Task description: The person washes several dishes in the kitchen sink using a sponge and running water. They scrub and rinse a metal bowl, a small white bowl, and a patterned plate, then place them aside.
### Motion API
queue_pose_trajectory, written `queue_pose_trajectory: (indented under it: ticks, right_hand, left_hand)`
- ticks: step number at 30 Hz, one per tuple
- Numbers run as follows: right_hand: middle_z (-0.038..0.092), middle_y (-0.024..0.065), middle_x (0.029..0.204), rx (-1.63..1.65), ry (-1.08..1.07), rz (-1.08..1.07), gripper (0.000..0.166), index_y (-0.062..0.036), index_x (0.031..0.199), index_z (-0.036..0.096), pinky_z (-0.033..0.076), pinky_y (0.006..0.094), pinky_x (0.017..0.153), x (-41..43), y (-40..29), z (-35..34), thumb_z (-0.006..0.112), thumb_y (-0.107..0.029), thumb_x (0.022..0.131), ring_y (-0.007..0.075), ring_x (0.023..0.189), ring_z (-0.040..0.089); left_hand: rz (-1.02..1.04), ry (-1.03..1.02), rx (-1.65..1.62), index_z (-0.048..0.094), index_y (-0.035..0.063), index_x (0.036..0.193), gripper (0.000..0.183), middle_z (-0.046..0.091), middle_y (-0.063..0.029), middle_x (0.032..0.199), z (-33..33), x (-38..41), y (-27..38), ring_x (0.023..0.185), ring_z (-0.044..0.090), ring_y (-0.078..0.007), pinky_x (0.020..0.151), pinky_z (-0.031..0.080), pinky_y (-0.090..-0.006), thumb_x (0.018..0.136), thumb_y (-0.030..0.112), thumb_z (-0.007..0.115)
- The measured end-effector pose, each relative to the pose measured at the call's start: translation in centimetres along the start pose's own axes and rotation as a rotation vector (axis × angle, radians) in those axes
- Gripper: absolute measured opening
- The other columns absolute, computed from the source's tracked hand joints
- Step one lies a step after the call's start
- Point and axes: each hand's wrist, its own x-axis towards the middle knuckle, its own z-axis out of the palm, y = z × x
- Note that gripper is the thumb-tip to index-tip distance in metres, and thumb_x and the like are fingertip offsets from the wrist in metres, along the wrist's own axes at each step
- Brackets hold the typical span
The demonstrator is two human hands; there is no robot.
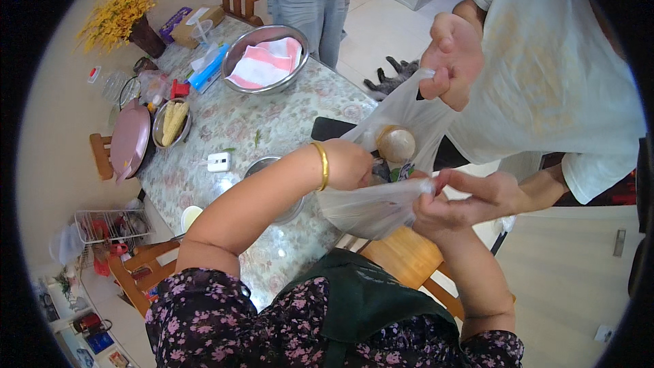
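Note:
A translucent plastic bag (368, 214) hangs stretched wide between hands, with a round pale item (398, 144) and other goods inside. My left hand (352, 166), with a gold bangle at the wrist, is at the bag's mouth with its fingers bent; what they hold is hidden. My right hand (444, 209) grips the bag's lower right edge. A person in a white T-shirt stands opposite; one hand (452, 61) holds up the bag's upper corner and the other (480, 191) is at the rim beside my right hand.
On the flowered tabletop (286, 117) stand a steel basin (301, 74) with a striped towel, a bowl of corn (175, 122), a metal bowl (294, 209) partly behind my left arm and a dark flat object (332, 129). A cat (393, 79) lies on the floor. Another person stands beyond the table.

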Motion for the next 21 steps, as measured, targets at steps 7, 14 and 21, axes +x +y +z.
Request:
queue_pose_trajectory:
  ticks: [7, 14, 21]
  right_hand:
    - [0.052, 0.0073, 0.105, 0.605, -0.06, 1.163, 0.031, -0.0045, 0.109, 0.053, 0.045, 0.0252, 0.085, -2.2, -7.5, 2.4, 0.057, 0.007, 0.081, 0.0143, 0.1, 0.053]
    - [0.06, 0.0176, 0.115, 0.478, 0.038, 1.843, 0.029, -0.0029, 0.107, 0.064, 0.047, 0.0372, 0.091, -3.5, -15.3, -0.6, 0.052, 0.009, 0.083, 0.03, 0.107, 0.059]
    - [0.059, 0.0078, 0.116, 1.231, 0.252, 2.653, 0.023, -0.0012, 0.116, 0.057, 0.049, 0.0283, 0.082, 0.0, -37.5, -5.8, 0.053, -0.007, 0.094, 0.0174, 0.101, 0.059]
  left_hand:
    - [0.131, 0.739, -0.116, 0.069, 0.0072, 0.097, 0.018, 0.066, -0.0166, 0.087, -0.7, -2.3, 1.8, 0.085, 0.064, -0.0308, 0.072, 0.05, -0.0389, 0.083, 0.008, 0.057]
    - [-0.187, 1.404, -0.571, 0.067, 0.0028, 0.096, 0.016, 0.061, -0.0042, 0.077, 9.3, -11.3, 1.3, 0.066, 0.055, -0.011, 0.055, 0.044, -0.0227, 0.092, 0.013, 0.055]
    - [-0.787, 1.064, -1.803, 0.054, 0.0041, 0.118, 0.032, 0.061, -0.0065, 0.098, 31.2, -13.6, 0.3, 0.082, 0.059, -0.0144, 0.069, 0.051, -0.0276, 0.094, 0.025, 0.055]
